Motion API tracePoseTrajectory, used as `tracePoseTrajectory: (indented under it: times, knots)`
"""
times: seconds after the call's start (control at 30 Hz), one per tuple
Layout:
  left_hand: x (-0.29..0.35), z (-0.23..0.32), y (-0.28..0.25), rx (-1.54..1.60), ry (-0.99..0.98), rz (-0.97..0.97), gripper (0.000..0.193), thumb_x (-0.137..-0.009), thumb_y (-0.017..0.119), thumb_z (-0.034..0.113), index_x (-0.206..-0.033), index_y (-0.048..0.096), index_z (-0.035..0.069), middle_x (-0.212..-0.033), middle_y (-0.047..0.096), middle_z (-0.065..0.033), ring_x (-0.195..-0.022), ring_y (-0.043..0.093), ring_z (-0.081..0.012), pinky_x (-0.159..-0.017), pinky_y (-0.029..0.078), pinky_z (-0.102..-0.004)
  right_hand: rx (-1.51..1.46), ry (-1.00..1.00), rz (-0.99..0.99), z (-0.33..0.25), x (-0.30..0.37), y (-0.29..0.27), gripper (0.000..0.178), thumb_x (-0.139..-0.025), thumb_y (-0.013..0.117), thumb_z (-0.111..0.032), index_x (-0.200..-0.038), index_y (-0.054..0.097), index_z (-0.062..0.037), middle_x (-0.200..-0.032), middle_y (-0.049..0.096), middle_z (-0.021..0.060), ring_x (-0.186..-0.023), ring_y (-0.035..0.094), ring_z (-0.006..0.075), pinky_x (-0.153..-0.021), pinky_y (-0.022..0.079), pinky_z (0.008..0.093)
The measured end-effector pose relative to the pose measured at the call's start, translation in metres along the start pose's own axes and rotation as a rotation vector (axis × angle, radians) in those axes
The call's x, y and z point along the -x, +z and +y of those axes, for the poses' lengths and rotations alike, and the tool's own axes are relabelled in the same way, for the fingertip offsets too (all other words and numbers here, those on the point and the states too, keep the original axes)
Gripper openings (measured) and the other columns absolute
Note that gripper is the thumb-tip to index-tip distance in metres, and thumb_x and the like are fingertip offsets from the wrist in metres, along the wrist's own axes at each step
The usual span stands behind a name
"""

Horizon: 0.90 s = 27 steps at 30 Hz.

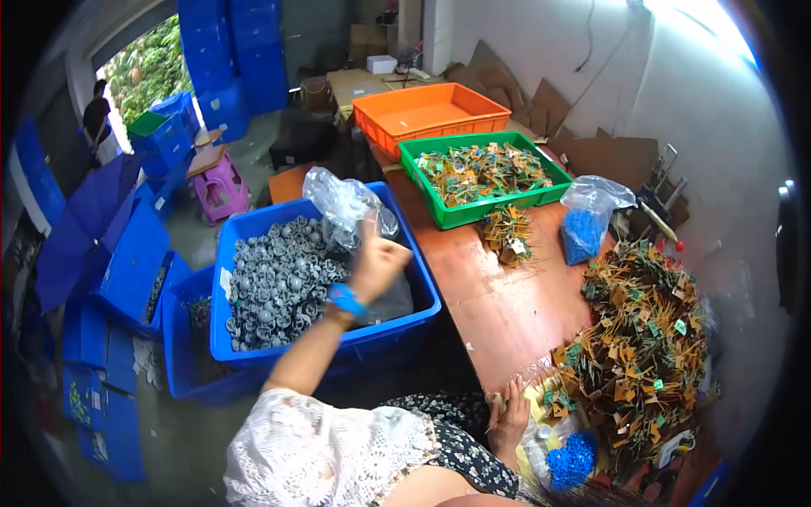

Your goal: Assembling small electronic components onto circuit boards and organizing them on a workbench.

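My left hand (pixel 378 264), smeared by motion and with a blue band at its wrist, is over the large blue bin (pixel 325 345). A crumpled clear plastic bag (pixel 345 207) lies at the bin's far rim, just beyond my fingers; whether they grip it I cannot tell. Grey domed plastic parts (pixel 283 283) fill much of the bin. My right hand (pixel 508 420) rests at the near edge of the orange-brown table (pixel 498 308), fingers stretched out. Beside it are a pile of small blue parts (pixel 571 462) and a few loose green-and-tan pieces.
A big heap of tan and green wired pieces (pixel 638 346) covers the table's right side. Similar pieces fill a green tray (pixel 460 215), with an orange tray (pixel 431 122) behind. A bag of blue parts (pixel 581 232) stands nearby. A purple stool (pixel 221 190) and stacked blue bins are left.
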<state>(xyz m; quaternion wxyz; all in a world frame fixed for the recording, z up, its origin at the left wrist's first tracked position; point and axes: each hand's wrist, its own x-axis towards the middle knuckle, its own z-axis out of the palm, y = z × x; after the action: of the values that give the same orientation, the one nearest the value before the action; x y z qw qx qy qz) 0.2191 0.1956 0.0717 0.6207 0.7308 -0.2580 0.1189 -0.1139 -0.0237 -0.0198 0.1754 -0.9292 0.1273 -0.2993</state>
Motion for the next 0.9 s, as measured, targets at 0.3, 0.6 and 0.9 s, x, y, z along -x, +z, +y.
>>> tracePoseTrajectory:
  times: [0.3,0.6,0.9]
  knots:
    - [0.083,0.155,-0.200,-0.193,0.783,1.228,0.061,-0.097,0.044,0.008,-0.150,0.014,0.004,-0.111,0.064,-0.0240,-0.088,0.064,-0.0266,-0.078,0.054,-0.0364,-0.103,0.018,0.002,-0.001,-0.005,-0.002,0.061,-0.073,0.074,-0.004,-0.129,0.050,-0.0010,-0.134,0.051,0.0231,-0.102,0.053,0.0427,-0.090,0.044,0.0463]
    - [0.124,0.029,0.088,-0.648,0.725,-0.365,0.027,-0.077,0.063,0.014,-0.102,0.063,0.005,-0.060,0.049,-0.0053,-0.057,0.056,-0.0232,-0.047,0.041,-0.0364,-0.110,0.044,0.067,0.000,-0.004,-0.002,0.059,-0.078,0.071,-0.006,-0.131,0.047,-0.0009,-0.137,0.049,0.0215,-0.108,0.054,0.0417,-0.090,0.046,0.0448]
    - [0.214,-0.025,0.125,-0.166,0.587,-0.803,0.058,-0.080,0.063,0.007,-0.136,0.049,0.003,-0.061,0.059,-0.0074,-0.052,0.060,-0.0213,-0.049,0.047,-0.0336,-0.081,0.050,0.041,0.004,0.000,0.004,0.057,-0.079,0.071,-0.006,-0.131,0.049,-0.0014,-0.136,0.051,0.0227,-0.110,0.058,0.0402,-0.090,0.048,0.0428]
